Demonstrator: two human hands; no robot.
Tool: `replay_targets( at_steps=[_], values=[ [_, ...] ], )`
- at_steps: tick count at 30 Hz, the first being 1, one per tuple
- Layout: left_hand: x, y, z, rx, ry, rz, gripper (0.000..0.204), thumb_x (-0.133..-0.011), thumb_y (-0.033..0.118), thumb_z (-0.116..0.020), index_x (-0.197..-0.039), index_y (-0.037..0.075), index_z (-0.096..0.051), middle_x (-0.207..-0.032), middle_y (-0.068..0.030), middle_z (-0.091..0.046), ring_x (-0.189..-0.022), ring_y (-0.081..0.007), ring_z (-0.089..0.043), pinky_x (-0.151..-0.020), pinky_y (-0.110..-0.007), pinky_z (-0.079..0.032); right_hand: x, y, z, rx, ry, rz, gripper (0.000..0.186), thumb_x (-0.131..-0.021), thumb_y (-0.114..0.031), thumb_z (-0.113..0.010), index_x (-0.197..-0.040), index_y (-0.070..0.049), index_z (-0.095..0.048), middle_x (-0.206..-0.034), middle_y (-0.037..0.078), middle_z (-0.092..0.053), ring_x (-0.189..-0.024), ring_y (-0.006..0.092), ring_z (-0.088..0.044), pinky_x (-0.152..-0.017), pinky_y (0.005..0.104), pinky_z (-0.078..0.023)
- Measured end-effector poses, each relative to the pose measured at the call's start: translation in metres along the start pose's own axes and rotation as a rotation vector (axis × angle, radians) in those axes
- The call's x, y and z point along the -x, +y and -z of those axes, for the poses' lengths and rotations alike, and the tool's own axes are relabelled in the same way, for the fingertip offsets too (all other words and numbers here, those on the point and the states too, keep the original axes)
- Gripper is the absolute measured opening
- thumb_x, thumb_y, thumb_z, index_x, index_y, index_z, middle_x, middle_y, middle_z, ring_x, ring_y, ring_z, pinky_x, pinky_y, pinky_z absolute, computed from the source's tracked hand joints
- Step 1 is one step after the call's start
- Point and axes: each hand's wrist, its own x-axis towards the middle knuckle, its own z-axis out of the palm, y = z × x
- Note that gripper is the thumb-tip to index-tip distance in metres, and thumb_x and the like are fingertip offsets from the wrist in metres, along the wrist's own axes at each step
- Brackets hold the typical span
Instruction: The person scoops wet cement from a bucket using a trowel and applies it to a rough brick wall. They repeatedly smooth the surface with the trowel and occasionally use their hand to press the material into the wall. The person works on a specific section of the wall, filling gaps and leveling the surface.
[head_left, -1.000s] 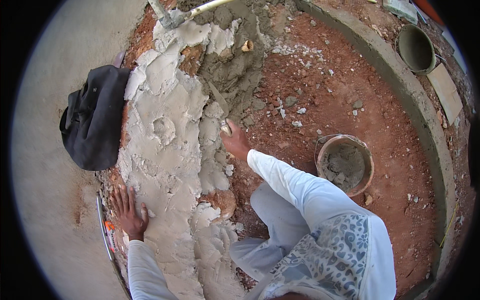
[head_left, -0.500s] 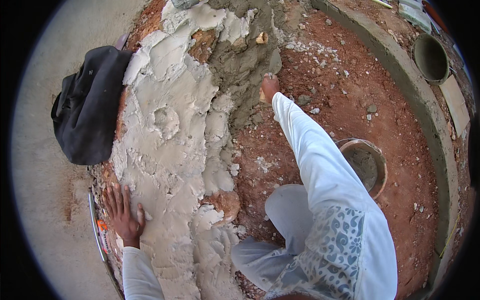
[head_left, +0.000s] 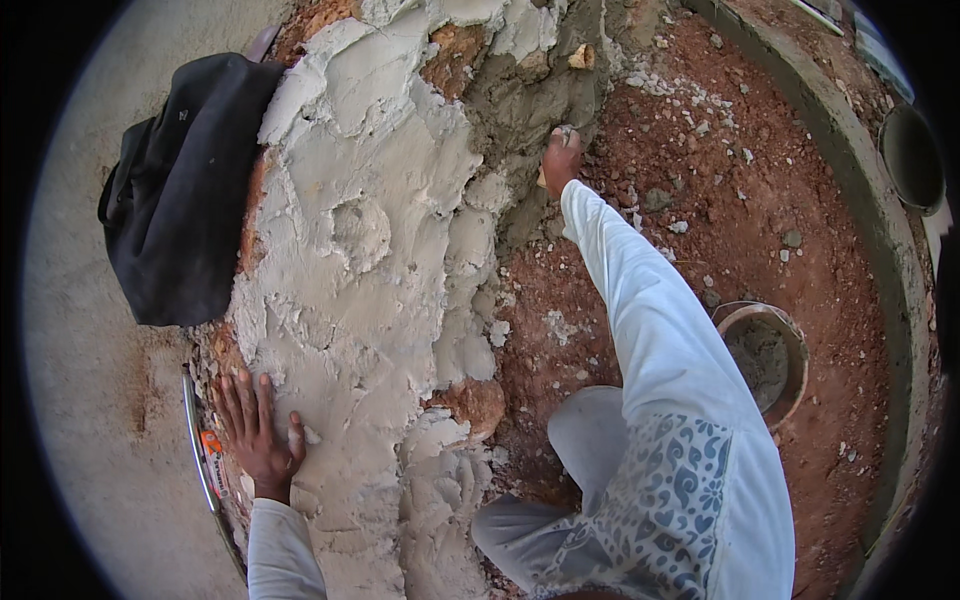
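My left hand (head_left: 262, 435) lies flat with fingers spread on the left edge of the pale plaster layer (head_left: 330, 290). Farther off, my right hand (head_left: 563, 158) is closed round a trowel (head_left: 542, 179); a bit of its light handle shows below the fist. The trowel's blade cannot be told apart from the wet grey mortar (head_left: 520, 110) around it. That mortar borders the right side of the plaster, and a small yellowish, hollow-looking piece (head_left: 581, 57) sits on it.
A black cloth bag (head_left: 190, 190) lies left of the plaster. A bucket of mortar (head_left: 762, 362) stands on the red soil (head_left: 700, 260) by my right arm. A curved concrete kerb (head_left: 880, 280) bounds the soil, with a dark bucket (head_left: 912, 160) beyond. An orange-labelled tool (head_left: 212, 450) lies near my left hand.
The view has shifted, so most things sit farther right. My right hand has turned with the trowel, whose blade no longer shows distinctly. The left hand stays flat on the plaster.
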Motion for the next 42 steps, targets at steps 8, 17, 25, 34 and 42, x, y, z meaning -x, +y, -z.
replay_targets(
  at_steps=[8, 17, 25, 34, 42],
  values=[
    [0.007, 0.000, 0.009, -0.027, -0.038, 0.018, 0.066, -0.090, 0.029, -0.056, -0.152, 0.006, -0.045, -0.161, -0.0180, -0.036, -0.151, -0.0452, -0.024, -0.124, -0.060, -0.017, 0.085, -0.046, 0.019, -0.296, -0.266, -0.265, 0.032, -0.107, -0.032, -0.049, -0.125, -0.006, -0.048, -0.080, 0.007, -0.053, -0.057, 0.0194, -0.056, -0.047, 0.0370, -0.048],
    [0.002, 0.004, 0.008, -0.057, -0.062, 0.036, 0.069, -0.091, 0.031, -0.054, -0.155, 0.010, -0.040, -0.164, -0.0173, -0.032, -0.153, -0.0440, -0.022, -0.125, -0.058, -0.015, 0.104, -0.082, 0.059, -0.788, -0.668, -0.578, 0.039, -0.109, -0.044, -0.041, -0.130, -0.012, -0.047, -0.082, 0.004, -0.050, -0.056, 0.0135, -0.047, -0.048, 0.0306, -0.043],
    [0.005, 0.006, 0.012, -0.073, -0.076, 0.037, 0.070, -0.092, 0.033, -0.053, -0.156, 0.009, -0.039, -0.164, -0.0176, -0.031, -0.153, -0.0428, -0.021, -0.125, -0.057, -0.013, 0.187, -0.173, 0.122, -1.000, -0.377, -0.446, 0.044, -0.097, -0.020, -0.048, -0.139, -0.010, -0.040, -0.083, 0.005, -0.051, -0.059, 0.0155, -0.050, -0.051, 0.0340, -0.046],
    [-0.026, 0.015, 0.005, -0.024, -0.036, 0.010, 0.072, -0.090, 0.032, -0.054, -0.156, 0.008, -0.039, -0.164, -0.0181, -0.032, -0.153, -0.0426, -0.020, -0.126, -0.057, -0.011, 0.110, -0.145, 0.022, -0.303, 0.127, -0.214, 0.062, -0.097, -0.021, -0.061, -0.149, -0.001, -0.035, -0.112, 0.018, -0.062, -0.092, 0.0283, -0.063, -0.082, 0.0385, -0.051],
    [0.012, 0.006, 0.016, -0.034, -0.041, 0.041, 0.072, -0.089, 0.030, -0.055, -0.156, 0.010, -0.039, -0.164, -0.0141, -0.033, -0.154, -0.0405, -0.021, -0.126, -0.056, -0.012, 0.327, -0.173, 0.116, -0.035, -0.548, 0.113, 0.055, -0.096, -0.025, -0.063, -0.138, 0.006, -0.046, -0.101, 0.023, -0.067, -0.089, 0.0329, -0.066, -0.081, 0.0436, -0.051]
  ],
)
